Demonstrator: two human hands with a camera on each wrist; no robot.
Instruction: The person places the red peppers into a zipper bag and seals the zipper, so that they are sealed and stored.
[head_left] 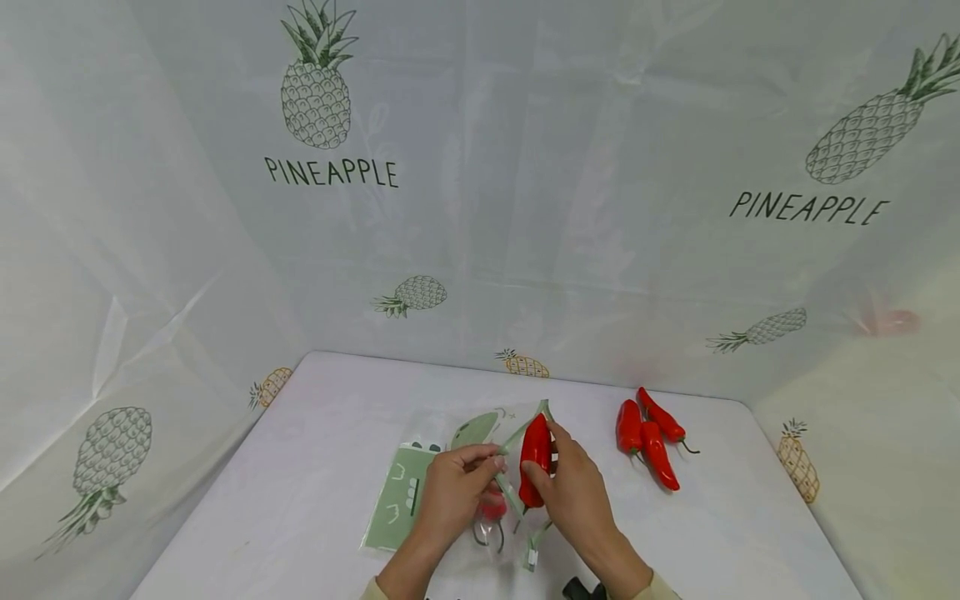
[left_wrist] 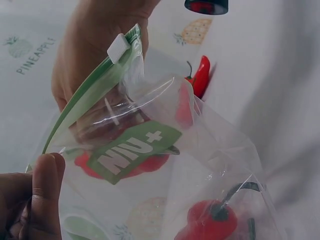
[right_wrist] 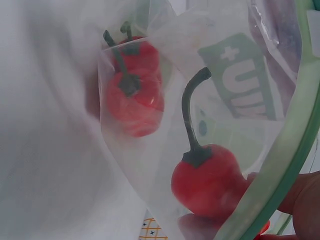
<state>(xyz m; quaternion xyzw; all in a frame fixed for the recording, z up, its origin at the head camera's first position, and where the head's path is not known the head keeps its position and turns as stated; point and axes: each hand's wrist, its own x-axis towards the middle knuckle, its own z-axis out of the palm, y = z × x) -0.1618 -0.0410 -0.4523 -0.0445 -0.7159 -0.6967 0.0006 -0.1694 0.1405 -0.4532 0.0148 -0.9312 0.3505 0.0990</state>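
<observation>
My left hand (head_left: pixel 453 492) pinches the green zip edge of a clear plastic zip bag (left_wrist: pixel 145 155), which has a white slider (left_wrist: pixel 118 48) and a green printed label. In my right hand (head_left: pixel 576 492) a glossy red chili pepper (head_left: pixel 534 458) is held by thumb and fingers at the bag's mouth, its dark stem pointing down toward me. The left wrist view shows the right hand and this pepper through the clear film. Two more red peppers (right_wrist: pixel 135 107) lie in the bottom of the bag, stems toward me.
Several loose red peppers (head_left: pixel 656 454) lie together on the white table (head_left: pixel 750 517) at the right. A flat green printed packet (head_left: pixel 393 496) lies left of the bag. A black object (head_left: pixel 576 588) shows at the near edge. Pineapple-printed sheeting (head_left: pixel 525 208) encloses the back and sides.
</observation>
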